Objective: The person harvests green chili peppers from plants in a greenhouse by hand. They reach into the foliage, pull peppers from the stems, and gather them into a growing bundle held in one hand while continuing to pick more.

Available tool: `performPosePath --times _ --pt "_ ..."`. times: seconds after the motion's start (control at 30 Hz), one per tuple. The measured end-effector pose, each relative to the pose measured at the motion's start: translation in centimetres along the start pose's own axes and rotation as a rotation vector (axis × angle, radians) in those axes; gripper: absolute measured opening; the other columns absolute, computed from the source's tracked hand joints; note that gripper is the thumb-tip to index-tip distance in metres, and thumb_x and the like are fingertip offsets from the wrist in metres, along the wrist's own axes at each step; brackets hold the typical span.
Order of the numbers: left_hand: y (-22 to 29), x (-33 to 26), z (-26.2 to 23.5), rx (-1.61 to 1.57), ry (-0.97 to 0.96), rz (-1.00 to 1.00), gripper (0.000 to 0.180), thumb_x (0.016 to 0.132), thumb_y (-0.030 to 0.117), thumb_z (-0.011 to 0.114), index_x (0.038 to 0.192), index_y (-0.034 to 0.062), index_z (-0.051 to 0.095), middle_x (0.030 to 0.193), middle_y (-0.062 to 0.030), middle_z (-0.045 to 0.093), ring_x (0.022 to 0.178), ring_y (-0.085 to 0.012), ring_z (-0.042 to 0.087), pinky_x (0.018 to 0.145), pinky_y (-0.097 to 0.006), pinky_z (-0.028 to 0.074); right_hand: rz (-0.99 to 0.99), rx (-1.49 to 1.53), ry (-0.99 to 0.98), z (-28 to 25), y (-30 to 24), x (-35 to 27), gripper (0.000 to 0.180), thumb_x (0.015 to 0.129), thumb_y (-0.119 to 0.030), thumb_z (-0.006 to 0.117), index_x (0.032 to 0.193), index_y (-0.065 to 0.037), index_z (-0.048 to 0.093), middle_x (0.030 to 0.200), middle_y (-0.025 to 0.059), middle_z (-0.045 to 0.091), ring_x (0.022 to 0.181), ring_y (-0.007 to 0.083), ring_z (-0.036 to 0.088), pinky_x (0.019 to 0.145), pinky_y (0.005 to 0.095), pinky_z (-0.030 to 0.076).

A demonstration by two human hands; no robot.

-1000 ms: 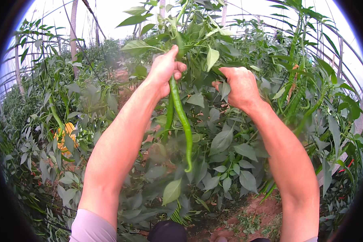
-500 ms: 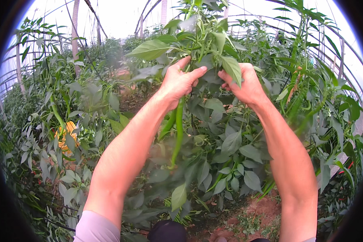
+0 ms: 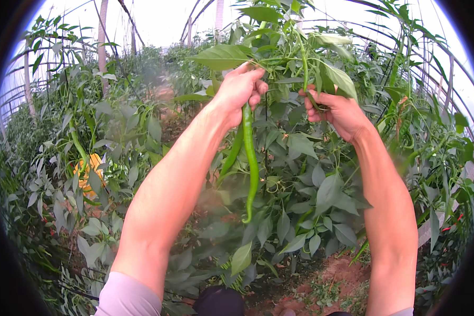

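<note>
My left hand point(image 3: 242, 89) is closed high in the pepper plant, just under a broad leaf point(image 3: 222, 57). A long glossy green chili pepper point(image 3: 253, 171) hangs down from its curled fingers, its upper end hidden by them. Behind it and to the left, a second green chili pepper point(image 3: 233, 154) slants downward, partly covered by my wrist. Over to the right, my right hand point(image 3: 334, 110) has its fingers closed around the lower end of a slim green chili pepper point(image 3: 304, 63). That one still joins the stems above. A leaf point(image 3: 341, 79) drapes over the right hand.
Dense pepper plants point(image 3: 321, 200) fill the space below and around my arms. A yellow-orange object point(image 3: 89, 174) shows among leaves at left. Reddish soil point(image 3: 332, 279) lies below. Wooden posts point(image 3: 102, 47) and curved frame bars stand behind.
My right hand has moved right and slightly down, away from the left. My left hand shifted slightly up and right, its thumb now drawn in. The long pepper swung right with it.
</note>
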State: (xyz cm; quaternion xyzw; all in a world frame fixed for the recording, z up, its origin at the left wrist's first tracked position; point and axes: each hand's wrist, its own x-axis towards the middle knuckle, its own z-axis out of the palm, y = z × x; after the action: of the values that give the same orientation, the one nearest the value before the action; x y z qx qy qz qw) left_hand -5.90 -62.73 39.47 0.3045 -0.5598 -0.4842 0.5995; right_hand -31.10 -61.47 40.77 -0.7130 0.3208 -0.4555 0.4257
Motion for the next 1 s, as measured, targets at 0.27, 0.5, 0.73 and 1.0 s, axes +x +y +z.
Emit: performPosePath --times 0.27,0.5,0.73,1.0 --pt "-0.1 1.4 -0.1 0.163 0.426 0.379 0.014 0.097 0.02 0.069 0.093 0.0068 0.068 0.073 -0.0015 0.063 0.056 -0.0077 0.049 0.049 -0.026 0.033 0.035 -0.047 0.128 1.2 -0.7 0.5 0.026 0.101 -0.02 0.066 0.12 -0.002 0.066 0.091 0.0037 0.066 0.076 0.0125 0.064 0.069 0.0281 0.057" --pt "-2.0 -1.7 -0.4 0.168 0.619 0.489 0.025 0.095 0.016 0.075 0.115 0.001 0.071 0.076 -0.0005 0.063 0.067 -0.007 0.053 0.057 -0.025 0.039 0.089 -0.361 -0.048 4.0 -2.0 2.0 0.022 0.096 -0.021 0.073 0.106 -0.003 0.065 0.092 0.0053 0.068 0.074 0.0141 0.065 0.065 0.0305 0.056" --pt "-4.1 -5.3 1.4 0.074 0.53 0.367 0.026 0.098 0.012 0.072 0.119 -0.0021 0.072 0.075 0.0027 0.063 0.065 -0.0043 0.052 0.056 -0.022 0.037 0.024 -0.488 0.085 4.7 -1.6 2.7 0.023 0.095 -0.019 0.069 0.103 0.003 0.075 0.087 0.0081 0.075 0.069 0.0117 0.067 0.068 0.0312 0.056" --pt "-2.3 -14.7 5.1 0.134 0.401 0.444 0.02 0.099 0.013 0.071 0.11 -0.0034 0.075 0.077 0.0025 0.066 0.062 -0.0025 0.054 0.054 -0.02 0.04 0.062 -0.811 0.096 3.6 -3.2 -1.3 0.075 0.078 -0.053 0.088 0.127 0.002 0.07 0.115 0.0174 0.075 0.105 0.0251 0.071 0.095 0.0385 0.055"
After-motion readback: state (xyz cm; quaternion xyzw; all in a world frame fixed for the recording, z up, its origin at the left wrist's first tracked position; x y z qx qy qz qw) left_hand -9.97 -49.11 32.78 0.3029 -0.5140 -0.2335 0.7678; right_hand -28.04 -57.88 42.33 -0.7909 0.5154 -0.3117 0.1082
